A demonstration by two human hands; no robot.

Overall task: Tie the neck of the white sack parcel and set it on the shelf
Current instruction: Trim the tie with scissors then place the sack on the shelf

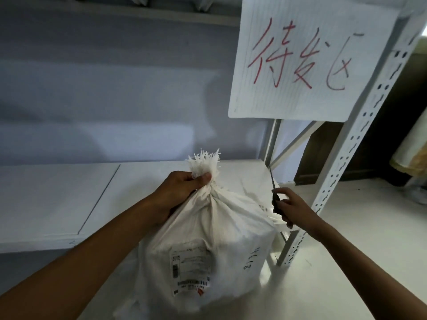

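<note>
Sack (208,239) white, woven, bulging; neck bunched, frayed fringe on top. Label (189,269) on front, pen scribble on right side. Sits centre, overlapping shelf (57,199) front edge; resting or lifted, can't tell. Shelf board runs wide to left; post (346,158) close on right, sign (312,56) above. Left hand (182,190) clamped round neck, thumb across. Right hand (291,209) grips dark bladed tool (275,197) beside post.
</note>
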